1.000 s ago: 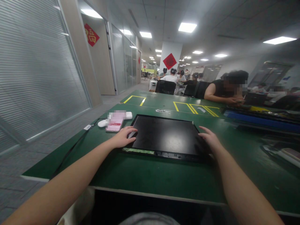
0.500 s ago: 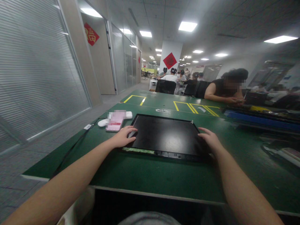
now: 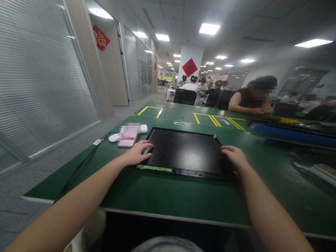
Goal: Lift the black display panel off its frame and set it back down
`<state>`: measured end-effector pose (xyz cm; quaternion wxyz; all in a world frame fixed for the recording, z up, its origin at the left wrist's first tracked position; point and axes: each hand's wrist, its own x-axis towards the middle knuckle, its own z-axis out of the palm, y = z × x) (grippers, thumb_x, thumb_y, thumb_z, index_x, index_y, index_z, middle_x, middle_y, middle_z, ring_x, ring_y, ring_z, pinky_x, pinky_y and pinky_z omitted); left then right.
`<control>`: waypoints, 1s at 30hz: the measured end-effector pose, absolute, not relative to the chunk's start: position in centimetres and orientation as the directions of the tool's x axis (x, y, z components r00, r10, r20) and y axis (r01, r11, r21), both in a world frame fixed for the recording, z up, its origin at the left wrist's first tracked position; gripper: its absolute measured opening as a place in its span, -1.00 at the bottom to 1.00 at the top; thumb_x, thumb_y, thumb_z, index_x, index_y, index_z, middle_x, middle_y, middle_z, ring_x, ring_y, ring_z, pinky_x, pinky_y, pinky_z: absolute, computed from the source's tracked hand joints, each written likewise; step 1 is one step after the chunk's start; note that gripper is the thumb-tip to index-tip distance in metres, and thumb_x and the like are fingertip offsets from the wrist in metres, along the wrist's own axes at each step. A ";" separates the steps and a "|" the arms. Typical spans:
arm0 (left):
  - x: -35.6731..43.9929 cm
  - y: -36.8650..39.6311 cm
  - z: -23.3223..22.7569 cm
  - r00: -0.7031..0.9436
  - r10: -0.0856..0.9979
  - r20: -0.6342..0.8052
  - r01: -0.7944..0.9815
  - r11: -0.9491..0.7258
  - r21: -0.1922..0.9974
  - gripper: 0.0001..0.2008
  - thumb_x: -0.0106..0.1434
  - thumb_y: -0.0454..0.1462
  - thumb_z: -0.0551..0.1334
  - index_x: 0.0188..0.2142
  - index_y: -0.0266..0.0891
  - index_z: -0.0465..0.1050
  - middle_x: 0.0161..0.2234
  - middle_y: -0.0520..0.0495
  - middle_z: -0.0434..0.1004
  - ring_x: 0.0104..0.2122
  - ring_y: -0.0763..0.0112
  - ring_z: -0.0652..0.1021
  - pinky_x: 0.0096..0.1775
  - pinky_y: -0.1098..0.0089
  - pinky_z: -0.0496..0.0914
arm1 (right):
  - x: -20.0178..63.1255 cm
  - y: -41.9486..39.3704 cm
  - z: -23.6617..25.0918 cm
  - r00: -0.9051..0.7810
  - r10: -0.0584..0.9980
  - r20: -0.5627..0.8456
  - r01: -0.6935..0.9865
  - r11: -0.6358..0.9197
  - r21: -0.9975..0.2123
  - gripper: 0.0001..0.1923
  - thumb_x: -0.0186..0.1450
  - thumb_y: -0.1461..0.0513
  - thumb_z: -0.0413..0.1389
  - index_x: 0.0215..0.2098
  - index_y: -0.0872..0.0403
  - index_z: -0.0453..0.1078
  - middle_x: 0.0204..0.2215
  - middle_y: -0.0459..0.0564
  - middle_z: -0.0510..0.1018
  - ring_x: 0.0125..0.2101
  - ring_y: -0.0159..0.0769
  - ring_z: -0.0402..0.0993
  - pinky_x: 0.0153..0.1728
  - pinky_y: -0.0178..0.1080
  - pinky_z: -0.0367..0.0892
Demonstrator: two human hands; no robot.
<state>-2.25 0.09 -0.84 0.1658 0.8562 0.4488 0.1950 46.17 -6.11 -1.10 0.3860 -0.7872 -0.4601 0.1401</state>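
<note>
A black flat display panel (image 3: 185, 148) in a thin dark frame lies on the green table, with a strip of green circuit board (image 3: 154, 168) along its near edge. At the panel's left edge, my left hand (image 3: 137, 153) grips the frame, fingers over the top and thumb nearer me. My right hand (image 3: 234, 156) holds the opposite edge, its fingertips on the frame; the thumb side is partly hidden. A small pale tab (image 3: 215, 136) sticks up at the far right corner.
A pink phone (image 3: 127, 137) and a white object (image 3: 113, 137) lie left of the panel, near a black cable (image 3: 78, 169). Yellow tape lines (image 3: 207, 119) mark the green table (image 3: 173, 199). A person (image 3: 252, 96) sits across at the right, behind a blue-edged stack (image 3: 283, 132).
My right hand's fingers have drawn closer together on the panel's right edge. The left hand and the panel hold their places; the view shifts very slightly.
</note>
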 end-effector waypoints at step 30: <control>-3.4 -0.7 1.6 0.767 0.587 0.260 0.480 -0.794 0.374 -0.54 0.11 -0.08 0.41 0.00 -0.13 0.54 0.19 -0.18 0.40 0.15 0.08 0.45 0.14 0.17 0.32 | 45.1 -6.8 0.0 0.446 0.890 0.097 0.758 -0.317 -0.570 -0.71 0.17 0.25 0.16 -0.16 0.02 0.61 -0.13 0.02 0.65 -0.10 -0.15 0.56 -0.03 -0.21 0.37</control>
